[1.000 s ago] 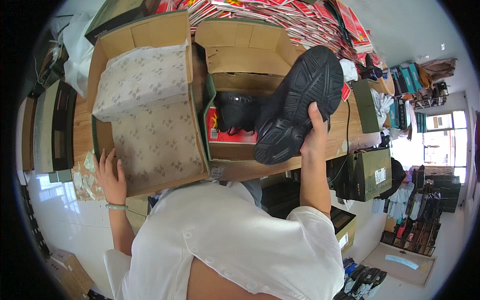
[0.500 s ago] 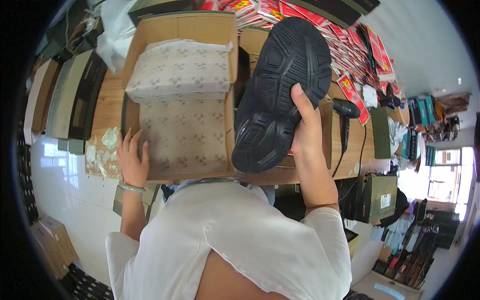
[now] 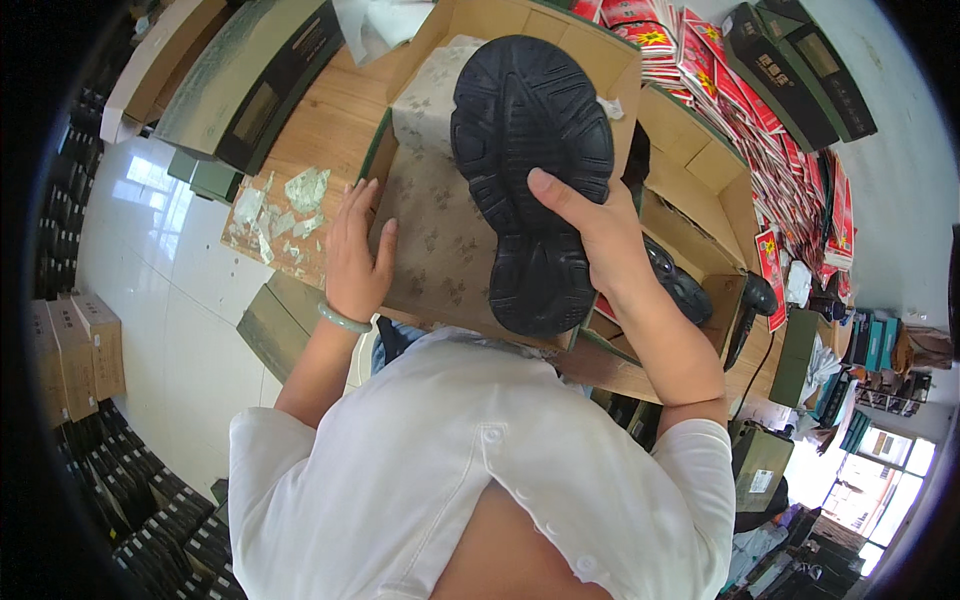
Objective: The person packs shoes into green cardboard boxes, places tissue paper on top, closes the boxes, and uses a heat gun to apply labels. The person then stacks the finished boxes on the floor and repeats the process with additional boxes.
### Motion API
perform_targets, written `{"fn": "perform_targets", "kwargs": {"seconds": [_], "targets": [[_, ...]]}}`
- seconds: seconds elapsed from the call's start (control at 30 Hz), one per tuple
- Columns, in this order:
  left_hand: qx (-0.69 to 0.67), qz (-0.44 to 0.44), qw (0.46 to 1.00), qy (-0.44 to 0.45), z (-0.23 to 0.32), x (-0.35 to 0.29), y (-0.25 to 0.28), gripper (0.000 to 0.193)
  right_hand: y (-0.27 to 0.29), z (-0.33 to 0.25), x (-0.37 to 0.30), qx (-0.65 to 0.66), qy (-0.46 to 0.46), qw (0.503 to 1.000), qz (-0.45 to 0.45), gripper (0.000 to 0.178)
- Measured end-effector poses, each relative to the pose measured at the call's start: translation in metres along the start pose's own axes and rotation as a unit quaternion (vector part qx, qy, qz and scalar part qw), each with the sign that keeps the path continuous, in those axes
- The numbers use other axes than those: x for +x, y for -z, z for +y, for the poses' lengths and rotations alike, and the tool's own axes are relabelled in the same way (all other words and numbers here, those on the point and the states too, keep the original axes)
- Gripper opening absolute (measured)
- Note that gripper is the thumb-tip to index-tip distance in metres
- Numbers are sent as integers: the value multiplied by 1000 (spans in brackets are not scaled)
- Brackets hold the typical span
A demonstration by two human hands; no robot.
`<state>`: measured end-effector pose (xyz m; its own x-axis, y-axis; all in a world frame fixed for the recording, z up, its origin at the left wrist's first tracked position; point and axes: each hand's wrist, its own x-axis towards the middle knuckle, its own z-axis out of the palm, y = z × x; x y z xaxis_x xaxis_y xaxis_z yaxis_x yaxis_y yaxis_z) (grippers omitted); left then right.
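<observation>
A black shoe (image 3: 540,190) is in my right hand (image 3: 605,235), its ridged sole turned up and my thumb lying across the sole. It hangs over an open shoe box (image 3: 515,15) lined with patterned tissue paper (image 3: 430,230). My left hand (image 3: 358,245) rests against the box's left side, fingers stretched out and thumb apart. The fingers under the shoe are hidden.
To the right stands a second open box (image 3: 695,215) with a glossy black shoe (image 3: 680,290) inside. A black hair dryer (image 3: 755,305) lies beyond it. Red printed packets (image 3: 720,90) are heaped behind. Torn paper scraps (image 3: 300,195) and closed boxes (image 3: 245,85) are at left.
The shoe has moved left, from the gap beside the lined box to above it. My left hand stays at the box's left side. The whole view has turned.
</observation>
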<state>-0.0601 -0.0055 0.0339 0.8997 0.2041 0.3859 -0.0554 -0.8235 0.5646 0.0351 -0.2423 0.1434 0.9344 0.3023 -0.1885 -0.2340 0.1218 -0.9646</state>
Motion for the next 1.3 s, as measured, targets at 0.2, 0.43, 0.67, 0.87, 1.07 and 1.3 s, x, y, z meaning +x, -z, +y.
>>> {"fn": "perform_targets", "kwargs": {"seconds": [0.2, 0.43, 0.67, 0.87, 1.07, 1.3], "targets": [[-242, 116, 963, 25, -15, -6, -10, 60, -1, 36, 1, -437, 122, 888, -79, 65], [-317, 234, 919, -11, -20, -12, -12, 66, -34, 77, -16, -569, 153, 782, -202, 67], [-323, 233, 917, -20, -22, -13, -11, 64, -41, 99, -22, -613, 122, 755, -200, 79], [-304, 204, 930, -20, -22, -14, -11, 56, -38, 136, -23, -632, 115, 743, -188, 88], [-220, -30, 971, 83, -3, 5, 9, 45, -31, 154, -29, -569, 180, 790, -141, 75], [-22, -274, 943, -186, 48, 79, -60, 52, -21, 160, -39, -513, 249, 815, -104, 60]]}}
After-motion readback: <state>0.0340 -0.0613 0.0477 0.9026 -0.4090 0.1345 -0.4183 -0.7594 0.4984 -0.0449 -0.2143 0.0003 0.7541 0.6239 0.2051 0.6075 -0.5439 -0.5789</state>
